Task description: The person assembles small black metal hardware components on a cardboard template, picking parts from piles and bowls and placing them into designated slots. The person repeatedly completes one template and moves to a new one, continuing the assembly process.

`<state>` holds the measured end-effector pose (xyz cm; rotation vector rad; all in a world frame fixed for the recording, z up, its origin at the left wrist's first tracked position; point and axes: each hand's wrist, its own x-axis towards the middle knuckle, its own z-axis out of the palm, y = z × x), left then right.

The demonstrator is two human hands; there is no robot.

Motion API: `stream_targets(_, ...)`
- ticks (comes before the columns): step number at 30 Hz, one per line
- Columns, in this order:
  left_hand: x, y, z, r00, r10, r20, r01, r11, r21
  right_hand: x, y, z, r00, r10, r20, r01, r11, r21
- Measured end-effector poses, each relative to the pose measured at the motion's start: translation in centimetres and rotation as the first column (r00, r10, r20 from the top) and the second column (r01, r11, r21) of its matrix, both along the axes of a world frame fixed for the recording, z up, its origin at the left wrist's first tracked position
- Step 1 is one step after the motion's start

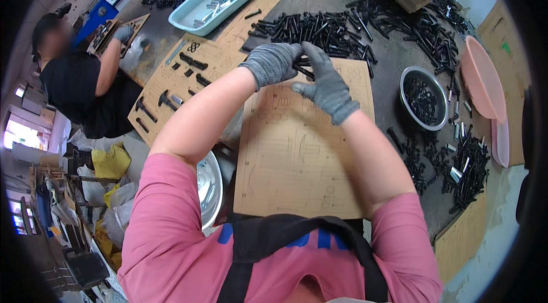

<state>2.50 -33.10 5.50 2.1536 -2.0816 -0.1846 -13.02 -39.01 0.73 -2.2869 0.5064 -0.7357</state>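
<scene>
A printed cardboard sheet lies before a heap of black bolts. Over its far end, the gloved right hand gapes; the left hand seems closed on a dark bolt between them, best pinched firmly.

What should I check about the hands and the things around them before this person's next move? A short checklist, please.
1. Gloves on: ok; the left hand and right hand both wear grey ones.
2. Secure grip: cannot tell; dark bolt-like pieces show between the hands, partly hidden by fingers.
3. Cardboard sheet printed side up: ok; outlines face the person.
4. Bolt pile near: ok; it lies just beyond the hands.
5. Steel bowl upright: ok; it holds small black parts.
6. Piece count: cannot tell.
</scene>
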Motion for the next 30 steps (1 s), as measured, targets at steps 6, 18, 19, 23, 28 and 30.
stream_targets(6,-0.1,1.1,-1.3,0.933,-0.105,-0.345,0.095,0.994,-0.045,-0.1,-0.6,4.2,0.873,-0.012,-0.487,-0.136,0.954,-0.267)
stream_targets(18,1.0,5.0,-3.2,0.984,0.105,-0.146,-0.117,0.990,-0.075,-0.9,0.3,-1.7,0.890,0.007,-0.456,-0.069,0.990,-0.119)
stream_targets(19,1.1,5.2,-3.0,0.976,0.109,-0.189,-0.130,0.986,-0.104,-0.9,0.4,-2.0,0.908,0.004,-0.420,-0.053,0.993,-0.105)
stream_targets(23,1.5,5.9,-2.1,0.861,0.169,-0.480,-0.258,0.958,-0.124,-2.0,-0.3,-2.5,0.970,-0.026,-0.240,0.034,0.999,0.028)
stream_targets(28,0.9,5.6,-1.0,0.660,0.216,-0.719,-0.299,0.954,0.013,-5.4,-3.6,-1.3,0.933,-0.114,-0.342,0.111,0.993,-0.030)
stream_targets(30,-0.1,5.2,-1.1,0.508,0.176,-0.843,-0.210,0.975,0.078,-5.9,-4.3,-1.2,0.893,-0.183,-0.410,0.183,0.982,-0.040)
